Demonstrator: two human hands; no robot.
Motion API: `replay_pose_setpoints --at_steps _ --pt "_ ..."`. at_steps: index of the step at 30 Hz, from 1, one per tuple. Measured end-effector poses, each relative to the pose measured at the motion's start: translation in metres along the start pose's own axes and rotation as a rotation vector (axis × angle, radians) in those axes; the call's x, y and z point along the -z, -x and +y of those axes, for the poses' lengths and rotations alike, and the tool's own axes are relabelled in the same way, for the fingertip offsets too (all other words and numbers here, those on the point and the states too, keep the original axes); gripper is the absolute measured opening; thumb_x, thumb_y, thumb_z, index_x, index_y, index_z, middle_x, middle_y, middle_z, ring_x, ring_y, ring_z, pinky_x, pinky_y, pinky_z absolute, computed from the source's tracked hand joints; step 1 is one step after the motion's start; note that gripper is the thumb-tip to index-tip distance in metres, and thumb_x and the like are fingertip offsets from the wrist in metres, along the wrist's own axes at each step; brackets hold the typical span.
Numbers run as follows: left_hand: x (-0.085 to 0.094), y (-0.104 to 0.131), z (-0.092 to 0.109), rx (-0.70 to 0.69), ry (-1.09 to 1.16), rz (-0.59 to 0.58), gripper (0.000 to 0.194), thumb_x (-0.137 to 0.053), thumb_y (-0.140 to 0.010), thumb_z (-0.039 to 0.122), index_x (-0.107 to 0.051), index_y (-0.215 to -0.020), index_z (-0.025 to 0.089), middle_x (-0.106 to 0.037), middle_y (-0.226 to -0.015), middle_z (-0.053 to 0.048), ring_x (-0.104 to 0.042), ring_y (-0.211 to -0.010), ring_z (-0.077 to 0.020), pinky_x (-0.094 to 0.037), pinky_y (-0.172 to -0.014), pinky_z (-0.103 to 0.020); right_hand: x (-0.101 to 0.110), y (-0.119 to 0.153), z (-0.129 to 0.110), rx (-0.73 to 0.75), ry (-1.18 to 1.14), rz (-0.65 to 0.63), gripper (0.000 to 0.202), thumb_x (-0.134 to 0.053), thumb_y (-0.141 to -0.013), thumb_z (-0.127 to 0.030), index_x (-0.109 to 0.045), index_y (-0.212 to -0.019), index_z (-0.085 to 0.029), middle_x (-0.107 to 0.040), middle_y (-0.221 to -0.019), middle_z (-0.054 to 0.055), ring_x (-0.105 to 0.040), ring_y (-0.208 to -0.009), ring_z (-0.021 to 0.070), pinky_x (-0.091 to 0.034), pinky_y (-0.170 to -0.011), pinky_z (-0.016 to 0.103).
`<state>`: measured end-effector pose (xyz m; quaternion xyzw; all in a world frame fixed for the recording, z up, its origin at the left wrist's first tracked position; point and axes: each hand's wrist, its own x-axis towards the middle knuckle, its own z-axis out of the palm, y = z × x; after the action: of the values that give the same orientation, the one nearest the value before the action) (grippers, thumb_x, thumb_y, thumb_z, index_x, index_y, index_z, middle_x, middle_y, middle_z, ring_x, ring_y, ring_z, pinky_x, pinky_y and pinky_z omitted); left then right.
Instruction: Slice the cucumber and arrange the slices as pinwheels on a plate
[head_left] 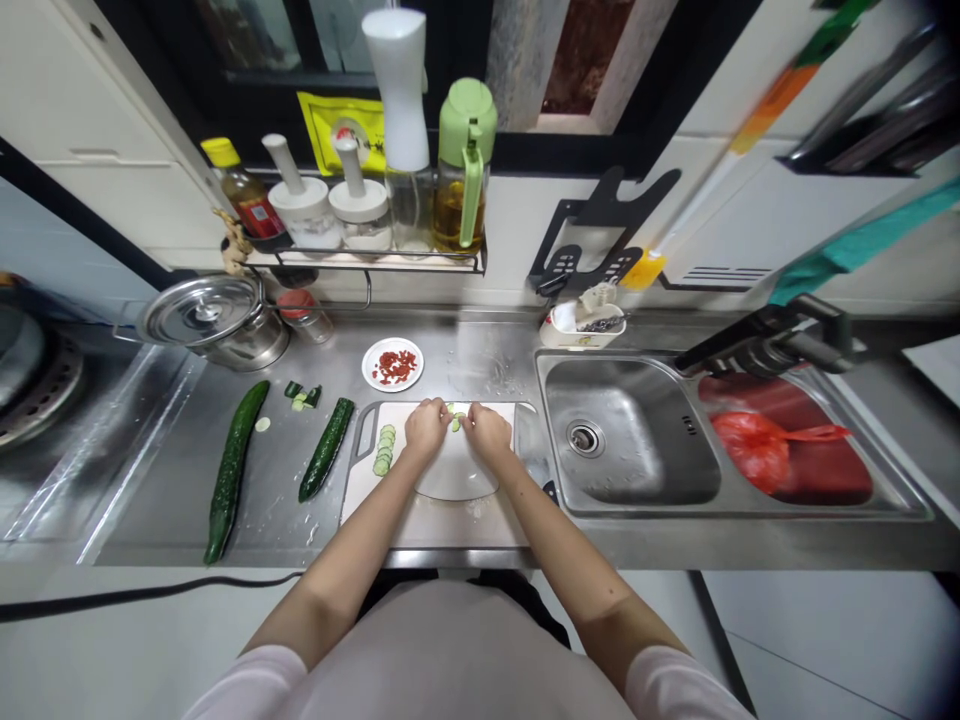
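My left hand and my right hand are close together over a white plate on the cutting board. Both hands are closed, with fingertips pinched around thin cucumber slices near the plate's far side. My hands and forearms hide part of the plate. A row of overlapping cucumber slices lies on the board's left part. Left of the board lies a cut cucumber, and farther left a long cucumber. Cucumber end pieces sit beyond them.
A small plate of chopped red pieces stands behind the board. To the right is a sink with a red plastic bag in its far basin. A lidded pot stands back left, below a rack with an oil bottle.
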<state>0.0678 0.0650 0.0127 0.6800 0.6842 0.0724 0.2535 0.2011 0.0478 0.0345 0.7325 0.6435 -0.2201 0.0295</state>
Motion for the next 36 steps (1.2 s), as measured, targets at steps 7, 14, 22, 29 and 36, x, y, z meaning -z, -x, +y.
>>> replay_pose_setpoints --at_steps 7,14,22,29,36 --pt "0.003 0.003 0.002 -0.003 -0.011 0.0 0.013 -0.057 -0.088 0.034 -0.064 -0.092 0.023 -0.066 -0.097 -0.005 -0.06 -0.088 -0.0196 -0.039 -0.071 -0.028 -0.007 0.002 -0.003 -0.013 -0.004 -0.006 0.026 -0.046 -0.096 -0.038 -0.06 -0.11 -0.021 -0.07 -0.102 0.008 -0.063 -0.095 0.0203 -0.038 -0.073 0.027" --pt "0.002 0.005 0.004 -0.037 -0.062 0.011 0.016 -0.052 -0.091 0.032 -0.064 -0.097 0.023 -0.066 -0.102 -0.006 -0.062 -0.09 -0.0194 -0.039 -0.073 -0.028 -0.008 0.017 0.006 0.03 -0.095 0.071 0.029 -0.041 -0.098 -0.04 -0.062 -0.102 -0.022 -0.07 -0.094 0.005 -0.062 -0.089 0.0188 -0.031 -0.066 0.025" --pt "0.002 0.007 0.008 -0.052 -0.068 0.025 0.018 -0.049 -0.092 0.026 -0.065 -0.098 0.023 -0.067 -0.101 -0.007 -0.062 -0.092 -0.0196 -0.04 -0.075 -0.027 -0.01 0.033 0.026 0.038 -0.182 0.116 0.027 -0.042 -0.098 -0.037 -0.064 -0.099 -0.02 -0.07 -0.085 0.004 -0.059 -0.078 0.0159 -0.026 -0.061 0.024" --pt "0.006 0.009 0.004 0.017 0.126 0.057 0.013 -0.056 -0.086 0.024 -0.065 -0.095 0.023 -0.071 -0.093 -0.004 -0.063 -0.087 -0.0189 -0.04 -0.073 -0.027 -0.011 0.041 0.035 0.035 -0.214 0.151 0.028 -0.043 -0.096 -0.038 -0.065 -0.099 -0.022 -0.07 -0.082 0.002 -0.06 -0.078 0.0164 -0.029 -0.062 0.023" --pt "0.023 0.049 -0.043 0.127 0.443 0.329 0.023 -0.056 -0.083 0.033 -0.065 -0.099 0.02 -0.067 -0.083 -0.002 -0.06 -0.072 -0.0153 -0.043 -0.071 -0.025 -0.011 0.051 0.041 0.052 -0.278 0.182 0.029 -0.044 -0.094 -0.038 -0.067 -0.099 -0.021 -0.067 -0.076 0.001 -0.058 -0.073 0.016 -0.031 -0.062 0.023"
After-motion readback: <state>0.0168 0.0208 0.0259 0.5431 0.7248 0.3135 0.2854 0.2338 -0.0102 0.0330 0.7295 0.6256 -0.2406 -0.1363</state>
